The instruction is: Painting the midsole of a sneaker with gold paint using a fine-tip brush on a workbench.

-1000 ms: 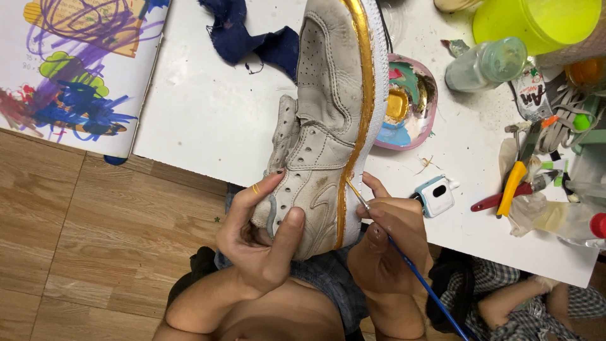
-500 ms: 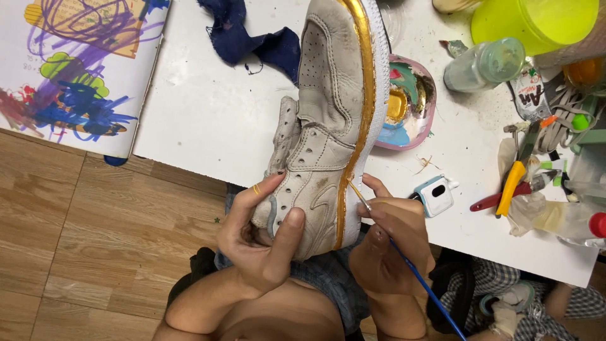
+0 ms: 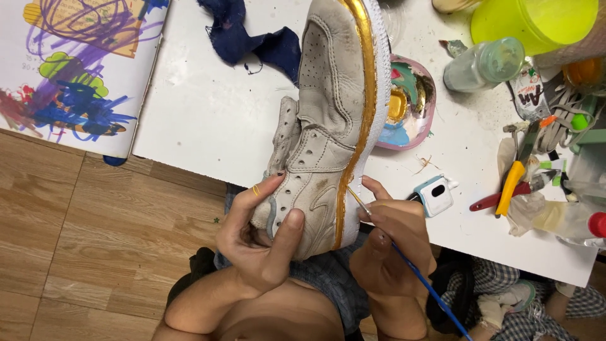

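White sneaker (image 3: pixel 331 120) with a gold-painted band along its sole edge, lying on its side; long axis runs from 12 o'clock (toe, over the white table (image 3: pixel 202 120)) to 6 o'clock (heel, over the lap). Left hand (image 3: pixel 262 243) clasps the heel from 7 o'clock. Right hand (image 3: pixel 391 237), at 4 o'clock and nearer the gold band, pinches a blue-handled brush (image 3: pixel 404 259), its tip touching that band. Paint palette (image 3: pixel 407 104) lies at 2 o'clock.
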